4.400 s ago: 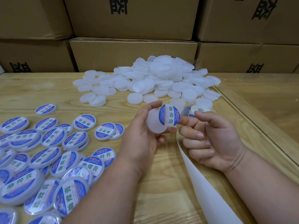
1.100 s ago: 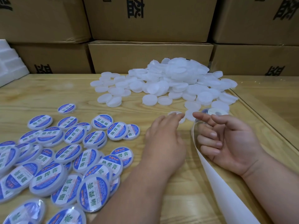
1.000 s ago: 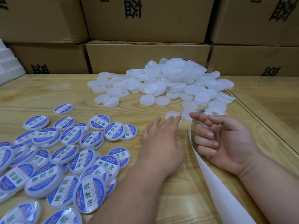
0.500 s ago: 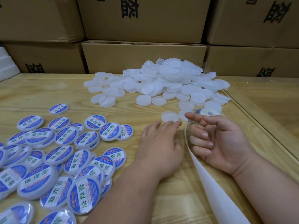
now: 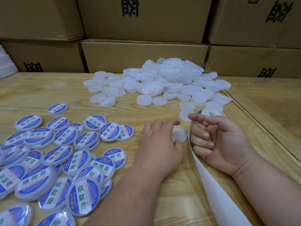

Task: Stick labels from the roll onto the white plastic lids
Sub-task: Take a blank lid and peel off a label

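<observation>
Left hand (image 5: 160, 144) has dragged one blank white lid (image 5: 179, 136) out of the loose pile (image 5: 162, 84) toward itself since half a second ago; it now lies on the table (image 5: 40, 90) just beside the backing strip, fingers curled loosely over its near edge, not yet lifted. Right hand (image 5: 216, 141) is unchanged: fingers curled round the white backing strip (image 5: 216, 190), thumb and forefinger up near the label roll (image 5: 210, 112); no peeled label visible. Finished labelled lids (image 5: 84, 193) sit left, so the next cycle is starting.
</observation>
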`<state>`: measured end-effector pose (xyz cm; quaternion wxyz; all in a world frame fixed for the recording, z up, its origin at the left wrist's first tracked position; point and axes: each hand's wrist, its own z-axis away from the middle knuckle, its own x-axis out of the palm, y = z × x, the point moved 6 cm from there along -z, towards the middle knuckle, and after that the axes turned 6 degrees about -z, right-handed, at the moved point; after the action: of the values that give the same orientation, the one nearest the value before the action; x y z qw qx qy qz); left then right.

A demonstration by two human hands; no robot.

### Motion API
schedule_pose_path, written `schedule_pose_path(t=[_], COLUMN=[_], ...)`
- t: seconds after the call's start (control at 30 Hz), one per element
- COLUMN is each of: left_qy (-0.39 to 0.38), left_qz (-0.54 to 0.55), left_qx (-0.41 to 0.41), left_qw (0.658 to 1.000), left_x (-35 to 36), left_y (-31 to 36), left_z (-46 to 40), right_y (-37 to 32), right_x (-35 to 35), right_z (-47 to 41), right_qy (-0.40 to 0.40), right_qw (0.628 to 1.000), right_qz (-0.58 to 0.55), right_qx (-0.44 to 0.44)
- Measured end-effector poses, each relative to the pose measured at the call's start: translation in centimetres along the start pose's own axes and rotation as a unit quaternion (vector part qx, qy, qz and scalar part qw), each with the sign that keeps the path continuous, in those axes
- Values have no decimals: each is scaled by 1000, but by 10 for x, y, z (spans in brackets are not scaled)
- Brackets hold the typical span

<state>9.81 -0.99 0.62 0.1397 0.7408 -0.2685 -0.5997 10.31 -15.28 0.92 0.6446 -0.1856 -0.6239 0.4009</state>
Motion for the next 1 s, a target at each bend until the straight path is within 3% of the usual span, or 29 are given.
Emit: schedule_pose_path(t=[0.1, 0.13, 0.23, 0.3, 0.43, 0.6, 0.83, 1.0], left_qy=[-3, -6, -14, -13, 20, 42, 40, 12], left_qz=[-10, -16, -32, -32, 8, 131, 299, 299], left_qx=[-6, -8, -18, -26, -20, -6, -47, -43], left_qw=[1000, 1000, 999, 999, 1000, 990, 952, 953], left_x=[1, 1, 3, 5, 2, -7, -13, -11], left_y=[-1, -2, -4, -4, -4, 0, 3, 2], left_z=[0, -1, -1, -2, -4, -4, 2, 1], right_y=[-5, -8, -14, -13, -14, -14, -14, -13], right_x=[-4, -6, 0, 1, -5, -12, -13, -12], right_z=[2, 5, 14, 14, 7, 3, 5, 5], right_qy=[77, 117, 187, 198, 191, 144, 95, 62], right_qw=[987, 964, 824, 797, 801, 872, 932, 943], right_qz=[101, 190, 470, 513, 541, 462, 348, 324], right_qx=[-98, -146, -253, -250, -175, -71, -27, -46])
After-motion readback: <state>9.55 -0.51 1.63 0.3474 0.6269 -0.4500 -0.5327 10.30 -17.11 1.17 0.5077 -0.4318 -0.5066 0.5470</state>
